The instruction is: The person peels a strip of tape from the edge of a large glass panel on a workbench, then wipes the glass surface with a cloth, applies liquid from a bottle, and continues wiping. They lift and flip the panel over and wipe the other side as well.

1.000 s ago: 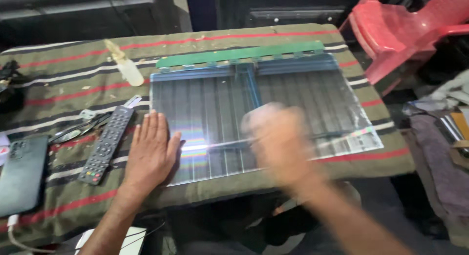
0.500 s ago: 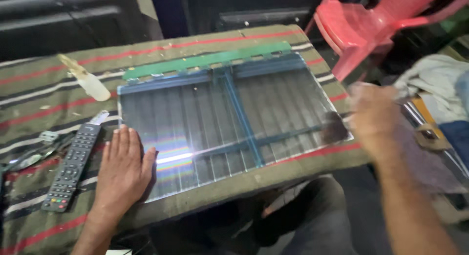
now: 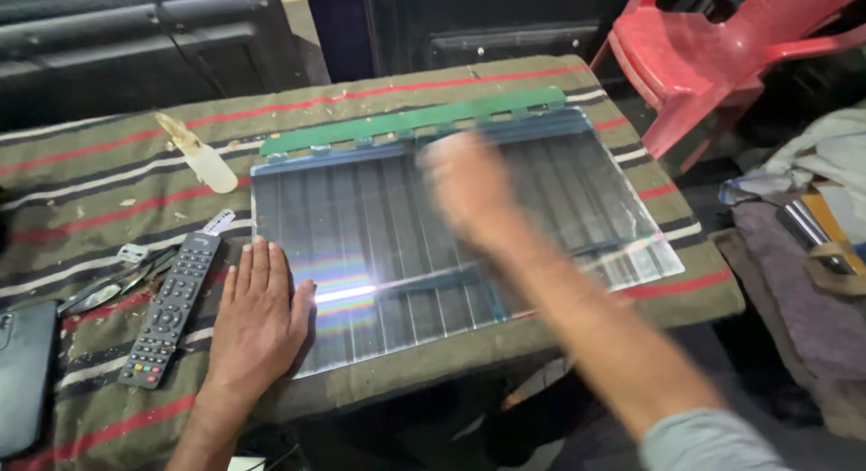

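Striped table (image 3: 90,178) – hands on panel (image 3: 406,245)

The right hand (image 3: 469,187) is a motion blur over the shiny panel (image 3: 361,254), hiding its middle. At 9 o'clock, the frame edge cuts off a dark phone (image 3: 23,372).

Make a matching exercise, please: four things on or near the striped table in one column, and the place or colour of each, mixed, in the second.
Things:
1. remote control
2. plastic chair
3. left hand
4. small bottle

Descriptions:
a. red, beside the table
b. flat at the left edge of the glossy panel
c. black, left of the hand
d. pale, lying on the cloth

Pairs: 1-c, 2-a, 3-b, 4-d
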Action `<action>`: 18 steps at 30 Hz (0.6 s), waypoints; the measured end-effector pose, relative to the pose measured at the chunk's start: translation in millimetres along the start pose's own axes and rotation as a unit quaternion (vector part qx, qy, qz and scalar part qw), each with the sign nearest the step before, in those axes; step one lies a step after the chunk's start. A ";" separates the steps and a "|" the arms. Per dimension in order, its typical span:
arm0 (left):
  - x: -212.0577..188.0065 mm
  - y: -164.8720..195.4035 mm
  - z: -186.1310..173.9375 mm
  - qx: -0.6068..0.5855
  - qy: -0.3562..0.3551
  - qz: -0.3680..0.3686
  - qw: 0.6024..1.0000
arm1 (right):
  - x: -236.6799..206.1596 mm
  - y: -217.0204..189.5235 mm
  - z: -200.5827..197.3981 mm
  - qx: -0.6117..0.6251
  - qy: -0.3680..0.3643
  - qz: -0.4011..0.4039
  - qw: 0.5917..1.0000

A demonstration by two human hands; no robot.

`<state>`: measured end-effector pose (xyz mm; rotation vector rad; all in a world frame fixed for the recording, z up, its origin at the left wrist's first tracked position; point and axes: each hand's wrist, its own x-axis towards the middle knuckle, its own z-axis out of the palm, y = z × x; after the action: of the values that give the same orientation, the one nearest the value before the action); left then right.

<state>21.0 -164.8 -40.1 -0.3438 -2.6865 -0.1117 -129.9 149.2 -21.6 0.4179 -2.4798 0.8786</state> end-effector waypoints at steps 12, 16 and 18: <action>-0.4 6.2 -8.2 0.005 0.013 0.014 1.000 | 10.3 24.6 -66.2 -0.051 -0.070 0.084 0.993; -1.2 4.1 -5.9 0.005 0.013 0.016 1.000 | -7.6 38.0 -66.1 -0.024 -0.010 -0.010 1.000; -2.1 2.9 -2.9 -0.007 0.004 0.004 1.000 | -0.9 105.5 -107.6 -0.198 -0.033 0.013 0.979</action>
<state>24.7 -162.8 -38.3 -0.3569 -2.6766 -0.1306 -138.6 298.3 -2.1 0.2796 -2.6424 0.3644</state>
